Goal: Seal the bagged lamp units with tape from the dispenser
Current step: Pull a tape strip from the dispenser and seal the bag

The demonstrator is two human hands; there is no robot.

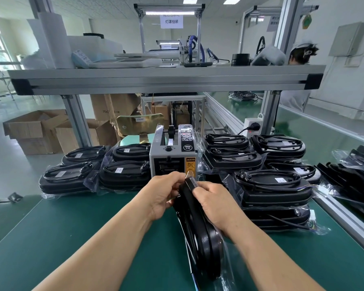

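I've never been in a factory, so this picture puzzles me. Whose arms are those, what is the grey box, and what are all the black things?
The camera sits on a person's head, so you see their own arms reaching forward. The left hand and right hand both hold one black lamp in a clear bag, standing on its edge on the green table. The grey box just behind it is a tape dispenser, which feeds out short pieces of tape. A clear strip seems to lie over the lamp's top end, closing the bag. The stacks on both sides are more bagged lamps.
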